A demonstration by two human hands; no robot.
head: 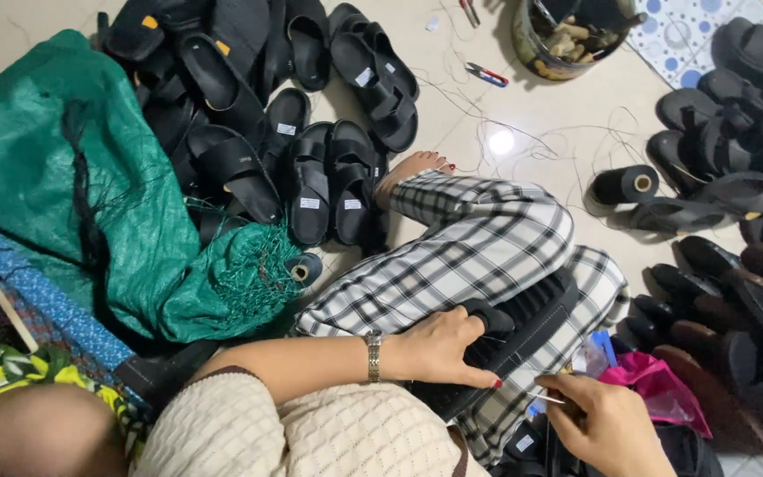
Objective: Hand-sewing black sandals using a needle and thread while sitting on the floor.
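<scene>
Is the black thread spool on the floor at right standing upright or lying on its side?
On its side. The black thread spool lies on the tile floor, its round hollow core end facing sideways toward the sandals.

Views: one only, worn on the person's head; nothing shared with another view.
Facing: steeply down over the lap and the tiled floor.
Nearness: close; the left hand and right hand lie near the bottom edge.
Far edge: a round container.
Left: green sack.
Right: dark sandals.
</scene>
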